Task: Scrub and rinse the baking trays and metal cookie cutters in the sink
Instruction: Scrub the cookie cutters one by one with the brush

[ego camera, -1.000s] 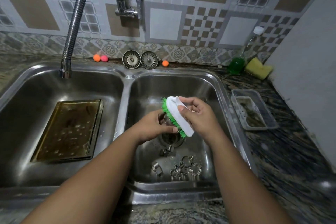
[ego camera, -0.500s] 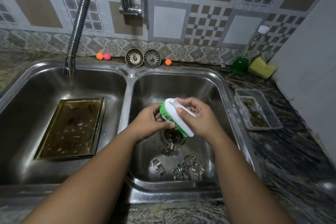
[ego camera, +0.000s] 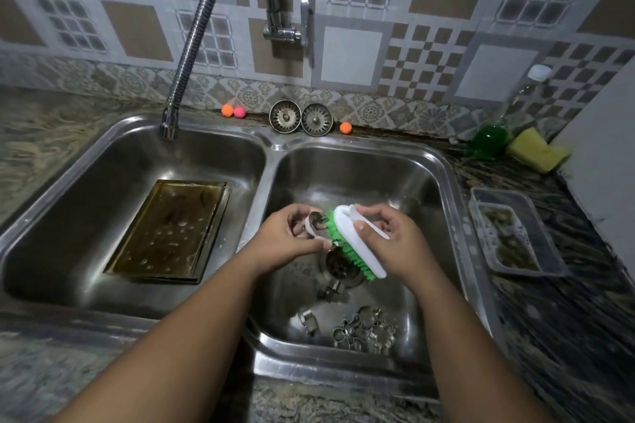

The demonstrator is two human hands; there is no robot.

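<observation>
— What is the left hand (ego camera: 292,237) doing?

— It is over the right basin (ego camera: 343,175) of the sink. Its fingers and thumb are curled round a small metal cookie cutter (ego camera: 314,225), which it holds above the drain (ego camera: 338,264).

— And the right hand (ego camera: 388,244)?

— It grips a scrub brush (ego camera: 357,244) by its white back, thumb on the near side and fingers over the handle. The green bristles face left and touch the cookie cutter (I cannot make out its shape, since the fingers cover most of it).

— Where are the other cutters?

— On the floor of the same basin. A heap of cutters (ego camera: 364,333) lies against the near wall. A single cutter (ego camera: 307,319) lies just left of the heap, and a loose cutter (ego camera: 331,292) lies close to the drain.

— Any trays?

— One baking tray (ego camera: 168,230) lies flat in the left basin (ego camera: 103,182). It looks brownish and has drops of water on it. The nozzle of the hose tap (ego camera: 192,45) hangs over that basin's far edge.

— And around the sink?

— Two strainer plugs (ego camera: 285,116) lean on the tiled wall behind the divider, with small orange and pink balls (ego camera: 227,110) beside them. On the counter to the right stand a bottle of green liquid (ego camera: 489,141) and a yellow sponge (ego camera: 536,149) just beside it. Nearer, close to the sink's rim, is a clear plastic container (ego camera: 515,233) with dark residue inside.
</observation>
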